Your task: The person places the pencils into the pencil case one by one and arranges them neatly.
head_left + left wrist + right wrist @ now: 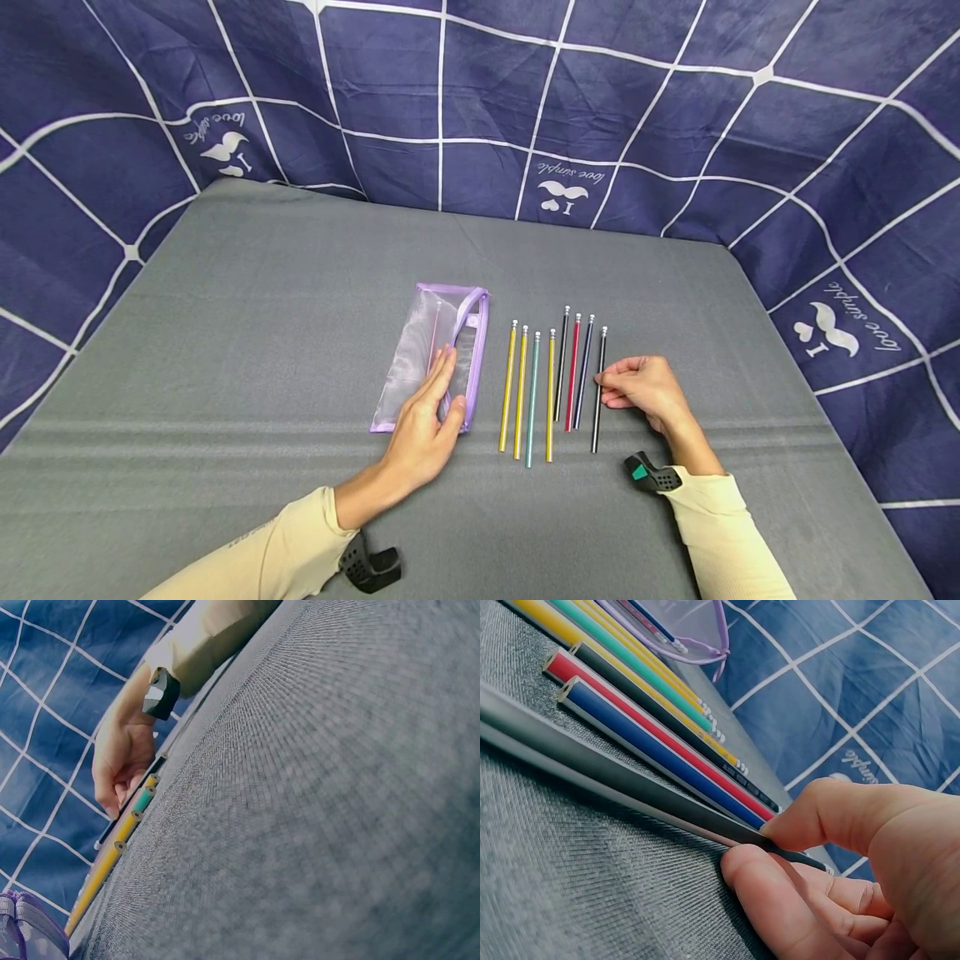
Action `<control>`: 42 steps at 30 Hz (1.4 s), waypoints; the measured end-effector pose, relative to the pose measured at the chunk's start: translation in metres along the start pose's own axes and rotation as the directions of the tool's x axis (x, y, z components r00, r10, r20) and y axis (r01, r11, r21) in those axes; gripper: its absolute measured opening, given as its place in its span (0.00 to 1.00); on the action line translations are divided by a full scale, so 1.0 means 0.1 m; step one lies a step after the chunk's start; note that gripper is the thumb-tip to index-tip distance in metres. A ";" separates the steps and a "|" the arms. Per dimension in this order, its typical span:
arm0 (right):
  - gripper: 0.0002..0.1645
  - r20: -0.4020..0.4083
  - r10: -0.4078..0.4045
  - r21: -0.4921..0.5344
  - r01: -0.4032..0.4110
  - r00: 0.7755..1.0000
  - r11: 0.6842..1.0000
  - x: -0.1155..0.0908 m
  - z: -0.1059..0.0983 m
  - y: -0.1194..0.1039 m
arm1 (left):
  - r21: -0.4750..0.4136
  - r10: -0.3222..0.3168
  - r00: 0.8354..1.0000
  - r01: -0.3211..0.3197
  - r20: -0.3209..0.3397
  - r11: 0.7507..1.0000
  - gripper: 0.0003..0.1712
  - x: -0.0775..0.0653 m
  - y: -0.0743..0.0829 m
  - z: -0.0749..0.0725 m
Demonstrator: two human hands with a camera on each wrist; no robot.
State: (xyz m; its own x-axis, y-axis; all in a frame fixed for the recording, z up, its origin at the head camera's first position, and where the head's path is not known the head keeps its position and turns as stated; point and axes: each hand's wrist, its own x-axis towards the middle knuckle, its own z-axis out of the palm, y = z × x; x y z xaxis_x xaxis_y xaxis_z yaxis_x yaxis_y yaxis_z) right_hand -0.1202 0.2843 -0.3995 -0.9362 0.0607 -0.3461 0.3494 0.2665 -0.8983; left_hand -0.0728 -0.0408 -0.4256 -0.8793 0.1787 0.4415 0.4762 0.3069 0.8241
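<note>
My right hand (648, 387) pinches a black pencil (615, 772) between thumb and fingers, at the right end of a row of pencils. In the head view my left hand (423, 429) rests with extended fingers on a see-through pencil pouch (405, 358) with purple edging. Through the mesh shows a thin reddish pencil (434, 337); the right wrist view also gives a blue one in there. Between the hands lie yellow pencils (507, 392), a teal pencil (532, 400), another black pencil (562, 367), a red pencil (573, 375) and a blue pencil (583, 375).
Grey cloth (262, 333) covers the table, with low creases running across it. Dark blue curtains (487, 92) with white grid lines stand around the back and both sides. Each wrist wears a black camera mount (651, 473).
</note>
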 end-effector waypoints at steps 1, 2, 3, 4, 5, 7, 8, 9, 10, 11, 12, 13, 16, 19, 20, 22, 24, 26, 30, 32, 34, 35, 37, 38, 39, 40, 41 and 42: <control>0.13 0.000 0.002 0.003 -0.002 1.000 1.000 0.00 0.00 0.00 | 0.001 -0.001 1.000 0.001 0.000 1.000 0.33 0.00 0.00 0.00; 0.13 0.002 0.004 0.005 -0.004 1.000 1.000 0.00 0.00 0.00 | 0.002 -0.002 1.000 0.002 0.000 1.000 0.33 0.00 0.00 0.00; 0.13 0.004 0.004 0.009 -0.004 1.000 1.000 0.00 0.00 0.00 | 0.003 -0.002 1.000 0.002 0.000 1.000 0.33 0.00 0.00 0.00; 0.13 0.006 0.003 0.012 -0.003 1.000 1.000 0.00 -0.01 0.00 | 0.004 -0.002 1.000 0.002 0.000 1.000 0.33 0.00 0.00 0.00; 0.12 0.008 0.002 0.017 -0.002 1.000 1.000 0.00 -0.01 0.00 | 0.004 -0.002 1.000 0.002 0.001 1.000 0.33 0.00 0.00 0.00; 0.11 0.012 -0.004 0.027 0.003 1.000 1.000 0.00 -0.01 0.00 | 0.005 -0.002 1.000 0.002 0.001 1.000 0.33 0.00 0.00 0.00; 0.10 0.015 -0.006 0.032 0.006 1.000 0.999 0.00 -0.01 0.00 | 0.003 -0.002 1.000 0.002 0.001 1.000 0.33 0.00 0.00 0.00; 0.10 0.017 -0.009 0.038 0.008 1.000 0.999 0.00 -0.02 0.00 | 0.001 -0.002 1.000 0.002 0.002 1.000 0.33 0.00 0.00 0.00; 0.09 0.019 -0.010 0.042 0.009 1.000 0.999 0.00 -0.02 0.00 | 0.000 -0.002 1.000 0.002 0.002 1.000 0.33 0.00 0.00 0.00; 0.09 0.022 -0.013 0.046 0.012 1.000 0.999 0.00 -0.02 0.00 | -0.002 -0.002 1.000 0.002 0.002 1.000 0.33 0.00 0.00 0.00; 0.08 0.022 -0.016 0.052 0.014 1.000 0.999 0.00 -0.02 0.00 | -0.002 -0.001 1.000 0.001 0.001 1.000 0.33 0.00 0.00 0.00; 0.08 0.024 -0.018 0.059 0.016 1.000 0.998 0.00 -0.02 -0.01 | -0.003 0.000 1.000 0.000 0.001 1.000 0.33 0.00 0.00 0.00; 0.09 0.028 -0.024 0.070 0.022 0.999 0.997 0.00 -0.01 -0.03 | -0.005 -0.001 1.000 0.001 0.000 1.000 0.33 0.00 0.00 0.00; 0.09 0.029 -0.026 0.084 0.024 0.999 0.996 0.00 0.00 -0.05 | -0.004 -0.002 1.000 0.002 0.000 1.000 0.33 0.00 0.00 0.00; 0.10 0.030 -0.027 0.089 0.024 0.999 0.996 0.00 0.00 -0.05 | -0.003 -0.003 1.000 0.003 0.001 1.000 0.33 0.00 0.00 -0.01; 0.10 0.032 -0.028 0.102 0.025 0.999 0.994 0.00 0.00 -0.06 | 0.001 -0.004 1.000 0.004 0.001 1.000 0.33 0.00 0.00 -0.01; 0.10 0.034 -0.032 0.121 0.027 0.999 0.992 0.00 0.01 -0.07 | 0.005 -0.002 1.000 0.002 0.000 1.000 0.33 0.00 0.00 -0.01; 0.10 0.035 -0.037 0.145 0.031 0.999 0.989 0.01 0.02 -0.07 | 0.008 0.000 1.000 0.000 -0.001 1.000 0.33 0.00 0.01 0.00; 0.08 0.040 -0.045 0.185 0.037 0.998 0.982 0.02 0.04 -0.09 | 0.005 0.003 1.000 -0.003 -0.002 1.000 0.33 0.00 0.00 0.00; 0.08 0.036 -0.046 0.200 0.038 0.998 0.979 0.03 0.05 -0.09 | 0.001 0.002 1.000 -0.002 -0.001 1.000 0.33 0.00 0.00 0.00; 0.08 0.039 -0.049 0.201 0.040 0.998 0.979 0.03 0.06 -0.10 | -0.002 0.001 1.000 -0.001 -0.001 1.000 0.33 0.00 0.00 0.00; 0.08 0.041 -0.052 0.201 0.043 0.998 0.979 0.04 0.07 -0.10 | -0.003 0.001 1.000 -0.001 -0.001 1.000 0.33 0.00 0.00 0.00; 0.08 0.038 -0.053 0.203 0.045 0.998 0.978 0.04 0.09 -0.11 | -0.005 0.001 1.000 -0.001 -0.001 1.000 0.33 0.00 0.00 0.00; 0.08 0.040 -0.055 0.203 0.046 0.998 0.978 0.05 0.09 -0.11 | -0.005 0.001 1.000 -0.001 -0.001 1.000 0.33 0.00 0.00 0.00; 0.08 0.045 -0.057 0.203 0.046 0.997 0.978 0.05 0.10 -0.11 | -0.004 0.001 1.000 -0.001 -0.002 1.000 0.33 0.00 0.00 0.00; 0.07 0.046 -0.055 0.207 0.045 0.997 0.977 0.06 0.11 -0.11 | -0.004 0.001 1.000 -0.001 -0.002 1.000 0.33 0.00 0.00 0.00; 0.06 0.049 -0.055 0.211 0.044 0.997 0.976 0.06 0.11 -0.11 | -0.004 0.001 1.000 -0.001 -0.002 1.000 0.33 0.00 0.00 0.00; 0.06 0.053 -0.055 0.216 0.042 0.997 0.976 0.07 0.12 -0.12 | -0.004 0.001 1.000 -0.001 -0.002 1.000 0.33 0.00 0.00 0.00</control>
State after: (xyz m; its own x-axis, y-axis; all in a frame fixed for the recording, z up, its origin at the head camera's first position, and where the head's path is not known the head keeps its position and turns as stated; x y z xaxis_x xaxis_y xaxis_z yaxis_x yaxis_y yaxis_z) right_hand -0.1301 0.2702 -0.3946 -0.9506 -0.0046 -0.3103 0.3096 0.0548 -0.9493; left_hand -0.0728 -0.0405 -0.4254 -0.8789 0.1771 0.4430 0.4769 0.3033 0.8249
